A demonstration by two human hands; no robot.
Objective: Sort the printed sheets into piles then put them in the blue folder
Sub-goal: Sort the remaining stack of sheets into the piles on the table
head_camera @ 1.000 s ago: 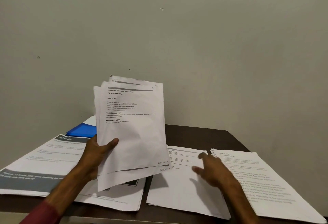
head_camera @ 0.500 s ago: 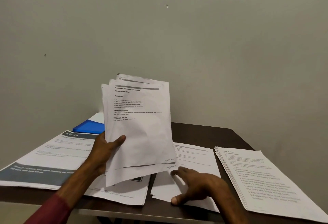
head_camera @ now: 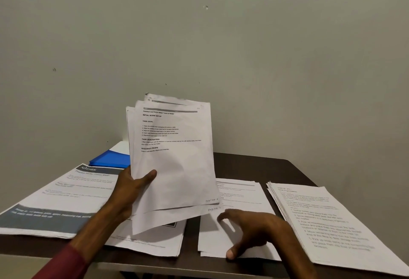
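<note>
My left hand [head_camera: 130, 192] holds a fanned bunch of printed sheets [head_camera: 177, 168] upright above the table, thumb on the front page. My right hand [head_camera: 250, 230] rests palm down, fingers spread, on a white pile [head_camera: 241, 192] at the centre right of the table. Further right lies a thicker pile of text pages [head_camera: 321, 219]. On the left lies a pile topped by a sheet with a grey "KITCHEN" header [head_camera: 66, 197]. Another pile [head_camera: 155, 241] sits partly hidden under the held sheets. The blue folder [head_camera: 110, 159] lies at the back left, partly hidden.
The dark brown table [head_camera: 254, 166] stands against a plain grey wall [head_camera: 199, 46]. Its near edge runs along the bottom of the view. A white sheet [head_camera: 121, 147] pokes out behind the folder.
My right hand slid from the right-hand pile's edge back towards me onto the centre pile, nudging its sheets. The held bunch stays in my left hand; the view shifted slightly.
</note>
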